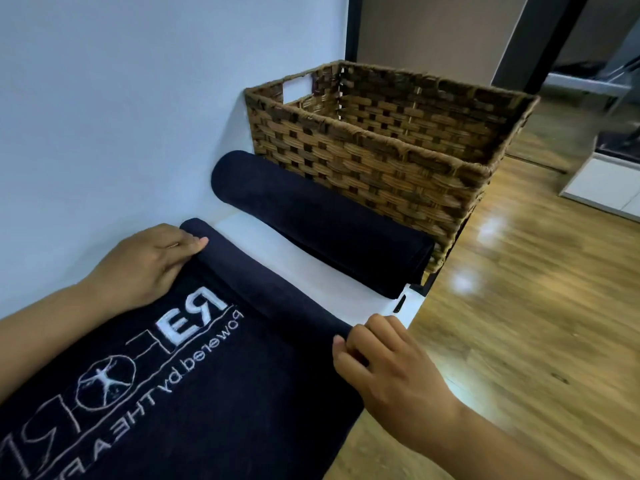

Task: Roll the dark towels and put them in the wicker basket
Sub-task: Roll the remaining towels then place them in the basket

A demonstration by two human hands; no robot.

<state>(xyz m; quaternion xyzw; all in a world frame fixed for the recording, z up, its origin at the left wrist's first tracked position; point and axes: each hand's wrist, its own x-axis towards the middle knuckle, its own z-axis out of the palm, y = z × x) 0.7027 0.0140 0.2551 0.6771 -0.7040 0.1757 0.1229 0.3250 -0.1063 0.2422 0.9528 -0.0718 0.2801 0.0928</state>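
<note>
Hands on part-rolled dark towel

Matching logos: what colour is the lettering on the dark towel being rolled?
White embroidered lettering on the dark navy towel; head view shows it best.

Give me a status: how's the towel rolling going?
Left hand, right hand grip rolled edge of dark navy logo towel. Second dark towel, rolled, lies beside brown wicker basket. Nothing blocking basket.

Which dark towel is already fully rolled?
The plain towel lying right beside the wicker basket. The lettered towel is rolled only at its far edge, with the left hand and right hand gripping that roll.
</note>
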